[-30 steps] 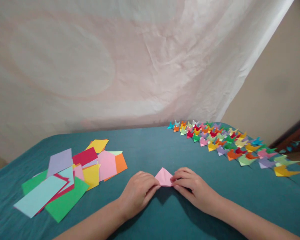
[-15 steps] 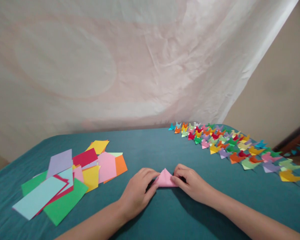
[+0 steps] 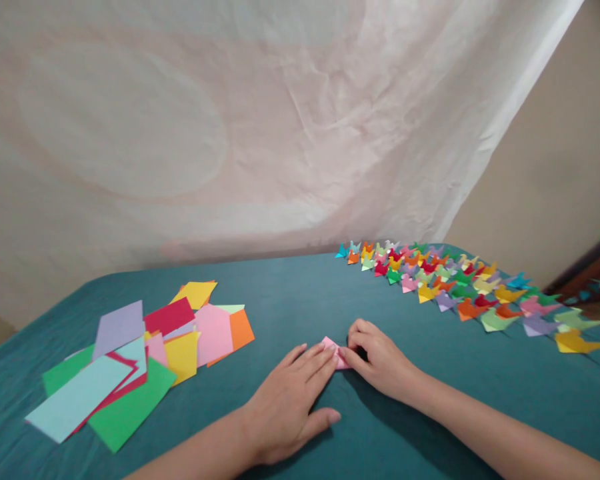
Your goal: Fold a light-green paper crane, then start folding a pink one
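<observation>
A small folded pink paper [image 3: 331, 348] lies on the teal tablecloth [image 3: 300, 293] near the front middle. My left hand [image 3: 293, 403] lies flat with fingers stretched out, its fingertips pressing on the paper's left part and hiding most of it. My right hand [image 3: 377, 360] is curled, its fingertips pinching the paper's right edge against the table.
A loose pile of coloured paper sheets [image 3: 130, 360] lies at the left. Several small folded paper birds [image 3: 455, 283] stand in rows along the right back of the table. A creased white cloth [image 3: 230, 133] hangs behind the table.
The pink paper stood up as a pointed triangle between both hands; now it is pressed flat. My left hand has opened and laid its fingers over it. My right hand has shifted slightly.
</observation>
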Demonstrator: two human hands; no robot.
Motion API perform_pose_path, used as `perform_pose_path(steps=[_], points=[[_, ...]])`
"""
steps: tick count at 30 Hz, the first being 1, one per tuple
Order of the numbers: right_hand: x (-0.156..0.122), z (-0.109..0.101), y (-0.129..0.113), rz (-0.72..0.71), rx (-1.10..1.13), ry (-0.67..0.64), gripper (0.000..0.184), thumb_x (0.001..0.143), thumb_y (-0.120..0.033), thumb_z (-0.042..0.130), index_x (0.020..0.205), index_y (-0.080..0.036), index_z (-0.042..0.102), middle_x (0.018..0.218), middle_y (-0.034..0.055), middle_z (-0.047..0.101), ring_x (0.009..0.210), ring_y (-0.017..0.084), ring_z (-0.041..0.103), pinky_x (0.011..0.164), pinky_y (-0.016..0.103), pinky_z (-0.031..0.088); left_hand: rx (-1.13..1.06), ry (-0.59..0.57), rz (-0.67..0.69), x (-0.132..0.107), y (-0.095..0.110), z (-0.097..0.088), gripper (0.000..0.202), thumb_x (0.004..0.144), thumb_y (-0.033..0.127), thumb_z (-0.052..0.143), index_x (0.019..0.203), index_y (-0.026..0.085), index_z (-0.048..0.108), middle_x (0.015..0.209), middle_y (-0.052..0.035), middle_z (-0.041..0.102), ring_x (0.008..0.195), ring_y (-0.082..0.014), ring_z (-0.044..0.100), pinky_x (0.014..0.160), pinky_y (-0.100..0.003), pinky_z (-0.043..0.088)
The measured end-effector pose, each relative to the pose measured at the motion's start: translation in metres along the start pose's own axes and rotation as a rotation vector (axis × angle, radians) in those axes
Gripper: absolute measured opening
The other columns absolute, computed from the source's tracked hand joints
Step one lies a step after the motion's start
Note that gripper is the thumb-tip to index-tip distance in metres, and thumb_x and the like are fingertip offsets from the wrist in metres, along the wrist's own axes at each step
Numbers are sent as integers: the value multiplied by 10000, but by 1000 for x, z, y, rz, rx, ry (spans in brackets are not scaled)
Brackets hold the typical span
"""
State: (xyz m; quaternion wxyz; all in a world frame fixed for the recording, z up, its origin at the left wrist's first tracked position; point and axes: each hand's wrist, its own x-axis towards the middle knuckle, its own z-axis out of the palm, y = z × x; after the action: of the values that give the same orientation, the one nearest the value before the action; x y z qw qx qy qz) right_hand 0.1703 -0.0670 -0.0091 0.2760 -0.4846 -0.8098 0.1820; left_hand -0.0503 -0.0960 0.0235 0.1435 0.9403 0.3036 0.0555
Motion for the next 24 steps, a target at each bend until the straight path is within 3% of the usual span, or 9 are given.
perform_pose_path(steps=[24], points=[[-1, 2, 2, -12, -56, 45, 191, 829, -218, 538, 644, -177, 511, 746, 24, 504, 741, 166, 490, 695, 310, 400, -24, 22, 12, 0, -2, 3, 651, 915, 525, 351, 1446, 201, 159, 1502, -95, 184, 1377, -239, 184, 1120, -444, 199]])
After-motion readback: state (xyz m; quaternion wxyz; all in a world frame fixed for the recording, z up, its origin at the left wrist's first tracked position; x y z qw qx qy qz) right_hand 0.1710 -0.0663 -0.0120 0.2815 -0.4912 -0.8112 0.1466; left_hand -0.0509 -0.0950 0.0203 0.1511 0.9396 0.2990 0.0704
